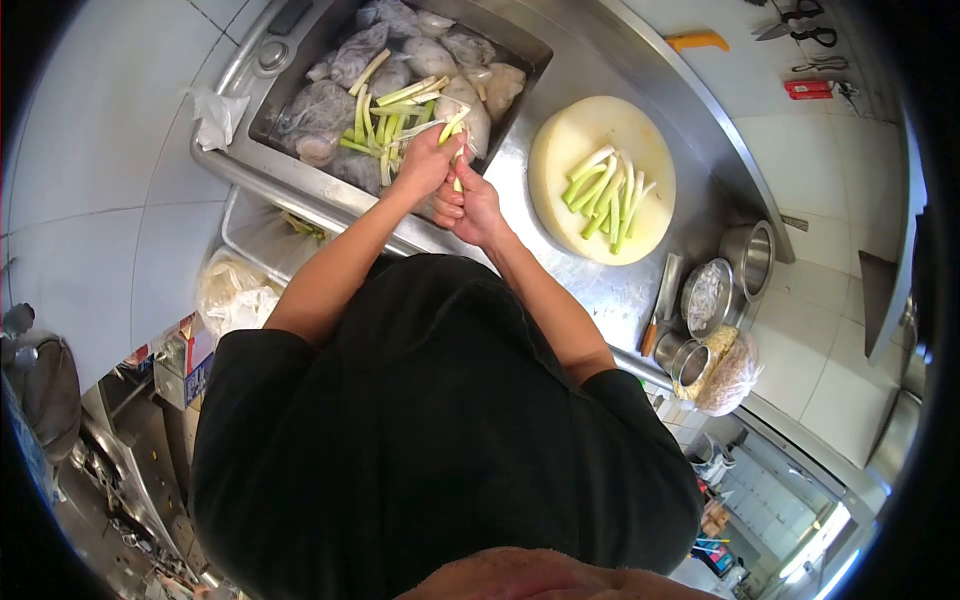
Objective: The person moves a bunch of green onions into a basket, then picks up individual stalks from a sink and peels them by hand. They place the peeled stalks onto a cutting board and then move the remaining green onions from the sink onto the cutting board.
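Observation:
Over the sink [525, 85], my left hand [427, 163] is closed around a scallion stalk [454, 122], whose pale end points up and away. Just below it, my right hand [473, 208] grips the same stalk lower down, where a bit of green shows between thumb and fingers. More cut scallion stalks [385, 130] lie loosely in the sink, on top of several bagged pale lumps [428, 60] that I cannot identify. On the round cutting board [560, 135] to the right rests a bunch of scallion pieces [612, 195].
Right of the board lie a cleaver [668, 285], metal bowls [748, 255] and a bagged food item [732, 375]. Scissors [800, 22] and an orange-handled tool [698, 41] are at the back wall. A lined bin [250, 235] stands below the sink's left front edge.

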Demonstrator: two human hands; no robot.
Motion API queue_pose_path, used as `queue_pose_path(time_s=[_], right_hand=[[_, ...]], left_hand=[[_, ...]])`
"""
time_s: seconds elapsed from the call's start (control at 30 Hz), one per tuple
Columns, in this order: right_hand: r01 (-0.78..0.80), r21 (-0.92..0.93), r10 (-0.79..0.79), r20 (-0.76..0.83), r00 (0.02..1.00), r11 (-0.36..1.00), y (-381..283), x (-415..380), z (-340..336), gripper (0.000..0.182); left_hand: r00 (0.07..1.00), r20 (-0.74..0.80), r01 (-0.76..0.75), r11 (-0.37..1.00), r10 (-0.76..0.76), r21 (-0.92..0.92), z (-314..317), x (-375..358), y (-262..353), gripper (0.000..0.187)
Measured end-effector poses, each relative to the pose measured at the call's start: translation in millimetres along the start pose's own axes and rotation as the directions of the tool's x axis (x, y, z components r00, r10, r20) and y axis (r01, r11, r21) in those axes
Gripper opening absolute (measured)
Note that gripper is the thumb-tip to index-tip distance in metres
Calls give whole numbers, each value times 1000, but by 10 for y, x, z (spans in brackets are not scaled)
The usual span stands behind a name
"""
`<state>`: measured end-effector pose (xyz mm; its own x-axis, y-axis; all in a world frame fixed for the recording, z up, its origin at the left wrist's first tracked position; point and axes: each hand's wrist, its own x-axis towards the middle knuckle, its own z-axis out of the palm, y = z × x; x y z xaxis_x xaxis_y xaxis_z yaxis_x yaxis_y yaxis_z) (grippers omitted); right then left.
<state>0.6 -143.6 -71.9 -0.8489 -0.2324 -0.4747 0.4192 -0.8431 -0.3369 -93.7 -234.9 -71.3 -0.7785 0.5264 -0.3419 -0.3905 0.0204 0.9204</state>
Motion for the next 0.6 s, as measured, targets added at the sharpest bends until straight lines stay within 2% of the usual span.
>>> queue_pose_path(time_s=[0.07, 0.17, 0.27, 0.3, 0.37, 0.4, 0.43, 0.47, 0.5, 0.53, 0.57, 0.6], right_hand=[[13, 7, -13, -38, 999, 1000, 19, 43, 24, 39], [-20, -189, 5, -75, 997, 982, 31, 29, 100, 36], [-36, -223, 27, -43, 999, 974, 50, 81, 65, 34], [-44, -118, 43, -16, 999, 992, 33, 85, 13, 33], [-65, 102, 61, 42, 997, 993, -34, 67, -120, 32], [-51, -46, 48, -71, 996, 998, -56, 71, -129, 29], [-57, -195, 22, -181, 983, 979, -79, 83, -134, 27], [-83, -333, -15, -283, 959, 939, -75, 103, -148, 25], [-159, -492, -18, -336, 942, 856, -58, 143, -186, 13], [-126, -532, -91, -363, 927, 837, -26, 225, -282, 10], [-97, -572, -166, -390, 906, 814, 11, 326, -427, 7], [-71, -612, -242, -414, 878, 788, 34, 420, -558, 4]], left_hand=[[997, -53, 54, 998, -53, 19, 25, 22, 56, 23], [954, -128, 274, 962, -273, -10, -32, 117, 174, 35], [906, -41, 401, 885, -421, -235, -117, 447, -145, 43], [890, 70, 425, 761, -451, -490, -122, 435, -147, 40], [960, 142, 279, 845, -240, -456, -56, 351, -208, 41], [974, 183, 203, 873, -133, -443, -17, 266, -230, 42], [971, 219, 165, 926, -93, -340, -44, 177, -281, 46], [966, 204, 189, 972, -158, -142, -57, 136, -307, 46], [959, 179, 211, 975, -219, 64, -80, 117, -321, 45], [950, 145, 230, 935, -276, 268, -104, 116, -346, 44], [990, 40, 101, 889, -133, 447, -232, 332, -813, 41], [987, -22, 145, 802, -162, 579, -360, 431, -929, 41]])
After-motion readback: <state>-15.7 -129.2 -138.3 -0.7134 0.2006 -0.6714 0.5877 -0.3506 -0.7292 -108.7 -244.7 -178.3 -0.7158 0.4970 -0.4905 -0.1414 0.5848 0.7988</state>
